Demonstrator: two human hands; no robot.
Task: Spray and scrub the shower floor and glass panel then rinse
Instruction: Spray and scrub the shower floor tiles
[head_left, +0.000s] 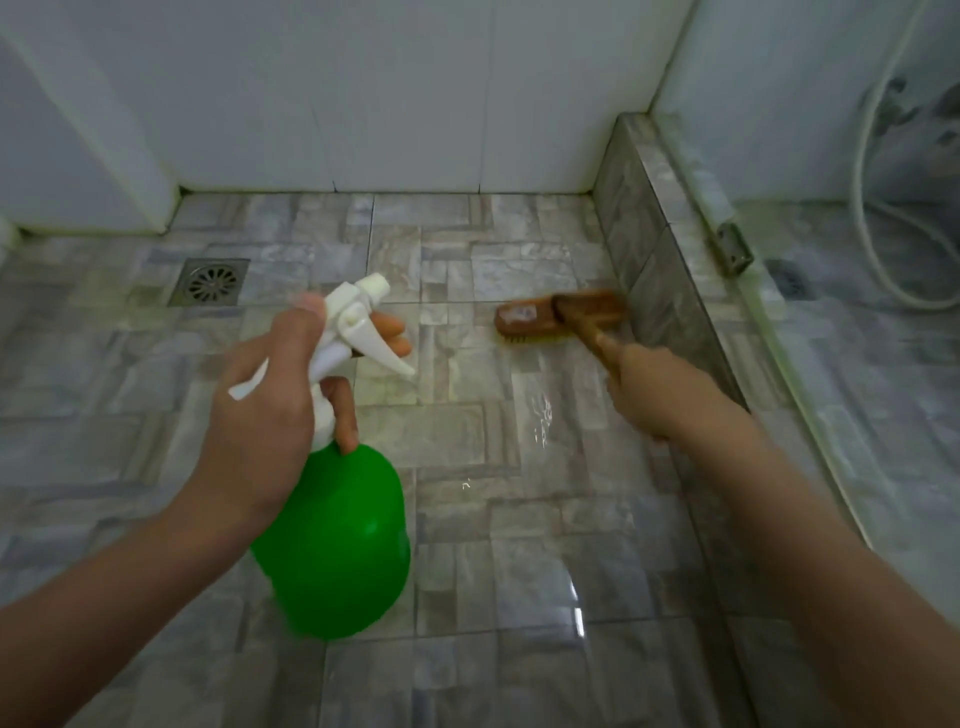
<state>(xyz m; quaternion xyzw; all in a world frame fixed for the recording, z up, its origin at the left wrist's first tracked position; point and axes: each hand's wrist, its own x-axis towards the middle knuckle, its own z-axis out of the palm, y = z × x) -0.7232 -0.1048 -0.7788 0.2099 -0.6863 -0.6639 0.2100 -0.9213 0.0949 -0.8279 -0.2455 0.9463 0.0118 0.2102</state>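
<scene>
Glossy wet floor tiles; seemingly wooden brush; plastic bottle.

Both forearms are bare from the lower edge of the view up to the wrists, with no sleeve on either. The left hand and the right hand are bare too: no glove, ring, watch or band shows. Fingernails on the left hand look short and plain.
</scene>
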